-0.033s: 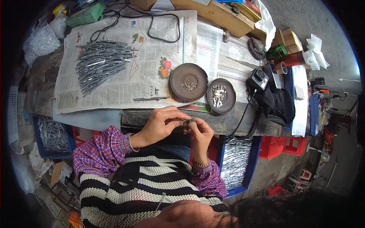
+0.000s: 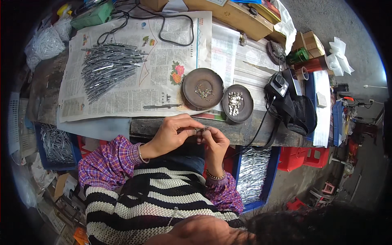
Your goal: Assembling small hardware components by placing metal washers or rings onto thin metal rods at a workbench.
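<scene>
My left hand [image 2: 173,132] and my right hand [image 2: 214,145] meet at the near edge of the workbench [image 2: 153,127]. Both are closed, with thumbs and fingertips pinched round something small and dark. Fingers cover most of it, so its kind cannot be made out. Just beyond my hands stands a round brown dish [image 2: 191,81] holding small brass-coloured pins [image 2: 204,93]. To its right, a smaller dark dish [image 2: 247,105] contains little shiny silver pieces [image 2: 234,103]. A thin, dark, pointed metal piece [image 2: 162,106] lies on the newspaper [image 2: 159,61] beyond my left hand.
Long silver metal pieces [image 2: 110,67] are heaped at the newspaper's left. A black cable [image 2: 161,17] loops behind them. Blue bins of similar pieces stand below the bench, one at left [image 2: 57,165] and one at right [image 2: 267,190]. A black device [image 2: 277,85] with a strap sits at right.
</scene>
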`<state>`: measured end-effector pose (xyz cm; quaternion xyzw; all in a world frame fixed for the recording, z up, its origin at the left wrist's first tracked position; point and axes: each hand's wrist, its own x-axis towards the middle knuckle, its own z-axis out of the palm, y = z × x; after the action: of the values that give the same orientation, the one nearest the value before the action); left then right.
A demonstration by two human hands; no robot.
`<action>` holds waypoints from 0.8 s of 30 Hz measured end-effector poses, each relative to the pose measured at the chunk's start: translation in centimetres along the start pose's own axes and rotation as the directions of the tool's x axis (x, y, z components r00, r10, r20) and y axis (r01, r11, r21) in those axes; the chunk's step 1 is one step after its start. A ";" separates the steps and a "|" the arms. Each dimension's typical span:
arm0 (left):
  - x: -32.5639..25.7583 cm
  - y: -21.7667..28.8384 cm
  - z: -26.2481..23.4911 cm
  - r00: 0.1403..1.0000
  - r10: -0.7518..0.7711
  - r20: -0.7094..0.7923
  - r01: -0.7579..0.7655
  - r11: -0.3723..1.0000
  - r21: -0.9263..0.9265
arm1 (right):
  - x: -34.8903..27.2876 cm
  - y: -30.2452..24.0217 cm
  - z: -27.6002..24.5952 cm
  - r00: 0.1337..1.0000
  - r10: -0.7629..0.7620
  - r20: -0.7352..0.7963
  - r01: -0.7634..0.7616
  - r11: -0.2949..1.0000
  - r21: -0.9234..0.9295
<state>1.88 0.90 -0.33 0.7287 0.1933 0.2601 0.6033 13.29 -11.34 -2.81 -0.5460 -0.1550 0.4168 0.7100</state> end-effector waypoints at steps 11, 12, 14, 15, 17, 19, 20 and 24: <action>-0.1 -0.2 -0.2 1.000 0.015 0.009 -0.015 1.000 0.004 | -0.1 -0.4 0.5 1.000 0.016 -0.002 -0.016 0.999 -0.037; -0.1 -0.2 -0.2 1.000 0.015 0.007 -0.015 1.000 0.002 | -0.2 -0.3 0.4 0.999 -0.029 0.020 0.031 0.990 -0.140; -0.1 0.1 -0.3 1.000 0.011 0.011 -0.011 1.000 0.007 | -0.1 -0.2 0.2 0.996 -0.071 0.046 0.080 0.967 -0.240; 0.0 0.2 -0.2 1.000 0.007 0.015 -0.007 1.000 0.012 | 0.0 -0.1 -0.1 0.997 -0.056 0.058 0.067 0.973 -0.222; 0.0 0.1 -0.2 1.000 0.013 0.014 -0.013 1.000 0.013 | 0.1 -0.2 0.0 0.997 -0.039 0.071 0.053 0.978 -0.204; 0.1 0.0 -0.2 1.000 0.019 0.011 -0.019 1.000 0.015 | 0.1 -0.6 0.6 1.000 0.008 0.002 -0.008 0.998 -0.056; 0.1 0.1 -0.2 1.000 0.002 0.011 -0.002 1.000 0.018 | 0.1 -0.6 0.6 1.000 0.009 0.003 -0.009 0.998 -0.056; 0.0 0.0 -0.1 1.000 0.004 0.008 -0.005 1.000 0.031 | 0.1 0.0 -0.2 0.995 -0.091 0.037 0.097 0.967 -0.236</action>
<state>1.78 0.98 -0.36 0.7393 0.1932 0.2556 0.5923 13.48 -11.40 -2.87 -0.6136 -0.2384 0.3680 0.6567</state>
